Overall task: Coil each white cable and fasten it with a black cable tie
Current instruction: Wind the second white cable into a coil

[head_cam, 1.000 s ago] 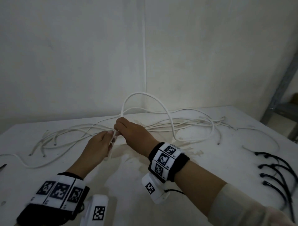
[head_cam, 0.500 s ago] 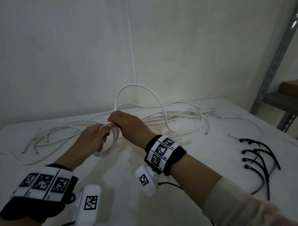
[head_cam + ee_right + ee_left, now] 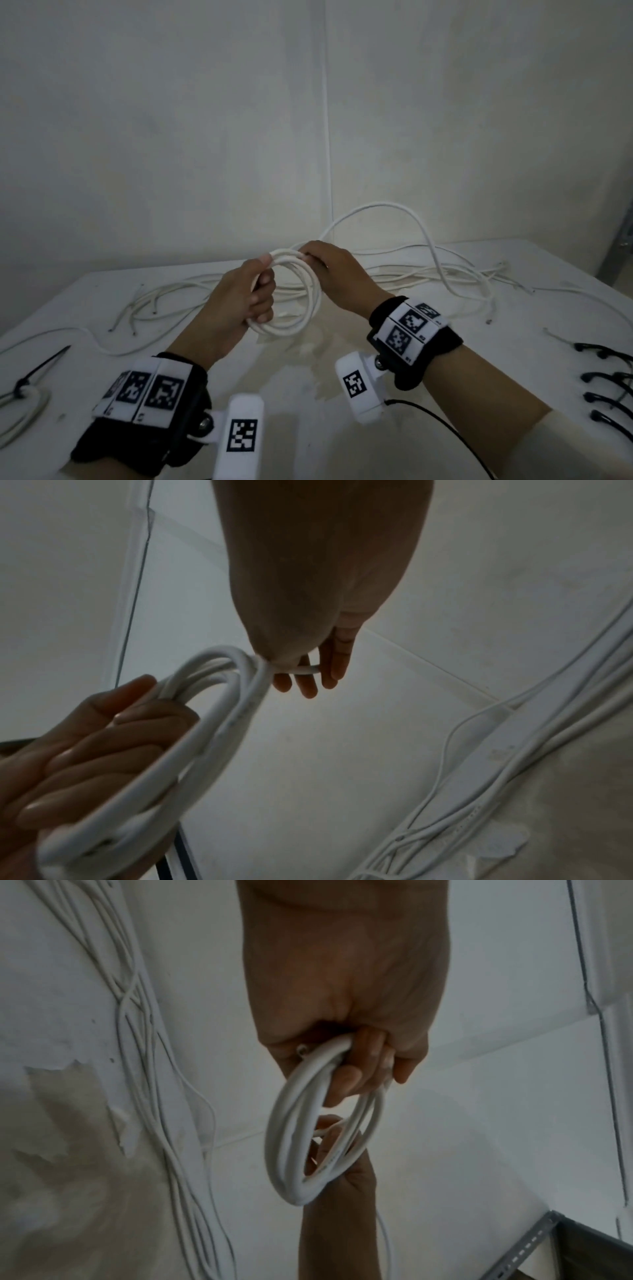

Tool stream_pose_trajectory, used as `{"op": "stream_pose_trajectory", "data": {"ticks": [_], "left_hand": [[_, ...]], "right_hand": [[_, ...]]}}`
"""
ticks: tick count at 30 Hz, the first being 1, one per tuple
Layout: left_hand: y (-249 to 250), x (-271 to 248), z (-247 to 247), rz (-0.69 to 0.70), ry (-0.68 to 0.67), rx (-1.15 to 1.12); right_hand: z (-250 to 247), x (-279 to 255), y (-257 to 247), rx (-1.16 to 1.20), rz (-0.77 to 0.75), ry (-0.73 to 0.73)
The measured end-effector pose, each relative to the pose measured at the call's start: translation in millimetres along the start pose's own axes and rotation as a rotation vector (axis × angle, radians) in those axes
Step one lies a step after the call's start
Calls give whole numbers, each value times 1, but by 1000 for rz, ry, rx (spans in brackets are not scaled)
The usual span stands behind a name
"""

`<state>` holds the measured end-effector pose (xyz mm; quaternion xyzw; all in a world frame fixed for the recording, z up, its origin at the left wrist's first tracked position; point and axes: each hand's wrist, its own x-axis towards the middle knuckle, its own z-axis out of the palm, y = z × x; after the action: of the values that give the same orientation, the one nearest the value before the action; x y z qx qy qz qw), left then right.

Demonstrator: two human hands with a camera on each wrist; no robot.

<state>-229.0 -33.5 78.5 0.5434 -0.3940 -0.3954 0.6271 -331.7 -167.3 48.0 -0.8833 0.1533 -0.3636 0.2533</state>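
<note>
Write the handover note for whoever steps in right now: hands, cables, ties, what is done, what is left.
Left hand: grips the white coil, fingers curled through its loops.
Right hand: pinches the cable at the coil's top, feeding the tail, which arcs back to the loose cables along the far side of the table.
Done: one tied coil lies at the left edge, a black tie around it.
Spare black ties lie at the right edge.
Left: wind in the tail, tie this coil, then coil and tie each loose cable.
</note>
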Motion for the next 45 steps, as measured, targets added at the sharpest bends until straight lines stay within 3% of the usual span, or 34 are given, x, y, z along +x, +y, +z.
{"op": "stream_pose_trajectory", "data": {"ticks": [7,11,16,21,25,32,38,45], "left_hand": [[8,6,-15,85,91,-254],[11,11,-31,150,243,-356],[20,16,-48,242,452,-454],[19,21,-59,323,640,-491],[18,23,-63,358,729,-519],[24,26,-69,470,899,-350],[8,25,-62,582,893,-8],[-11,27,-54,547,706,239]], "right_hand": [[8,3,7,8,74,-2],[10,8,9,-62,84,0],[21,16,9,-151,74,-117],[32,18,1,-257,-62,-100],[39,12,-14,-195,-30,-257],[40,1,-16,-335,-15,-244],[44,-2,-21,-578,-334,52],[38,-1,-37,-561,-513,143]]}}
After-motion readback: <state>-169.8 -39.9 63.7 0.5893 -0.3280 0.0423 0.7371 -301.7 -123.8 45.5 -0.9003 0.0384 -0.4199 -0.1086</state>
